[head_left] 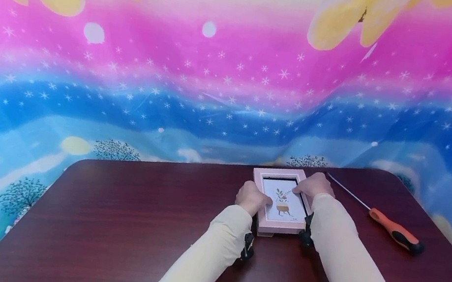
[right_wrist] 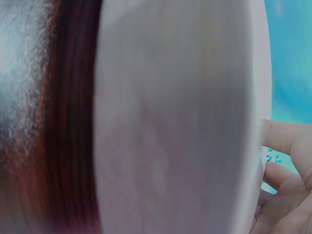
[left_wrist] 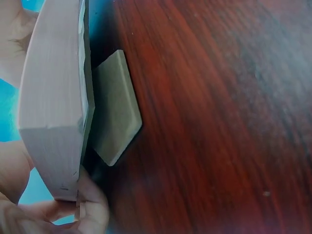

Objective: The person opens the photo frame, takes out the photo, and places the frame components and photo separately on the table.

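Observation:
A pale pink picture frame (head_left: pixel 280 228) is held over the dark table, leaning back with its front showing. Inside its border is a white print (head_left: pixel 292 206) of a plant in a brown pot on legs. My left hand (head_left: pixel 250 198) grips the left side, thumb over the front. On the right side my right hand (head_left: pixel 315 186) holds on, its thumb reaching onto the print. The left wrist view shows the frame's thick edge (left_wrist: pixel 51 68) and a brown stand flap (left_wrist: pixel 118 109) sticking out behind. In the right wrist view the frame's side (right_wrist: pixel 170 122) fills the middle.
Right of the frame lies a screwdriver (head_left: pixel 392 230) with an orange and black handle, its shaft pointing to the back edge. The dark red-brown table (head_left: pixel 127 224) has rounded far corners. Behind it hangs a colourful printed cloth (head_left: pixel 217 84).

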The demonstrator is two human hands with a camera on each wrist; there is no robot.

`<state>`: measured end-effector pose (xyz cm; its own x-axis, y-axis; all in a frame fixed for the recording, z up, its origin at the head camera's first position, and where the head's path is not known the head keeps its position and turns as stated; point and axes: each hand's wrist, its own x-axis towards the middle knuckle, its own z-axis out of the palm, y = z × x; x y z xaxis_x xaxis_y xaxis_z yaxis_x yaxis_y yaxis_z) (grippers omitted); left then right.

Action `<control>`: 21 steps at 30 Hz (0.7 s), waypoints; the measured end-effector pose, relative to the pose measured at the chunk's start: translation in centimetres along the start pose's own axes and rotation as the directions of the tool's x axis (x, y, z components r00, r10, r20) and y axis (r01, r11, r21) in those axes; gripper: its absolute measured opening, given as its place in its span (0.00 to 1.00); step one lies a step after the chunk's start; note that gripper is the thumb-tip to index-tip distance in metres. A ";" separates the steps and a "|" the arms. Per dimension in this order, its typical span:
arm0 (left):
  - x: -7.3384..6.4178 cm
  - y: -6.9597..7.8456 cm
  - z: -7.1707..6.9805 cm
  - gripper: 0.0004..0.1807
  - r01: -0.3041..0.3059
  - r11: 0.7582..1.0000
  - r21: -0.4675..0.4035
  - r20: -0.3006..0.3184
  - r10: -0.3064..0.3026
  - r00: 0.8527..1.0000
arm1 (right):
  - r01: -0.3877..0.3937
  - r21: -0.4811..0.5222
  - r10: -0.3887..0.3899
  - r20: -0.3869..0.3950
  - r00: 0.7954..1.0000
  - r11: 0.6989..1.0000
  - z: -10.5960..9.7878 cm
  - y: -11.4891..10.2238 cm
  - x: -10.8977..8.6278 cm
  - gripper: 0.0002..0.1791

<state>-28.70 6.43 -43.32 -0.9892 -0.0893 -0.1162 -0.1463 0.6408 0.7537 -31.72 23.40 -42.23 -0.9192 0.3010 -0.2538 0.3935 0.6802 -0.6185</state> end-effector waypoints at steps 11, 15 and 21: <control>0.5 -0.5 -0.1 0.11 -0.030 0.999 0.014 0.022 0.029 0.999 | 0.111 -0.111 -0.108 0.032 0.994 0.988 -0.5 -0.6 -0.3 0.29; 0.9 -0.7 -1.0 0.14 -0.108 0.983 0.146 -0.029 0.113 0.993 | 0.137 -0.101 -0.131 0.060 0.990 0.985 -0.6 -1.0 -0.3 0.33; 2.2 -1.4 -2.5 0.24 -0.233 0.893 0.385 -0.063 0.277 0.959 | 0.196 -0.065 -0.186 0.128 0.974 0.979 -0.5 -1.3 -0.3 0.32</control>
<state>-30.72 3.43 -42.98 -0.9895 0.0440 0.1375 0.1021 0.8866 0.4512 -32.00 22.78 -40.95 -0.9705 0.0810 -0.2273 0.2062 0.7677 -0.6068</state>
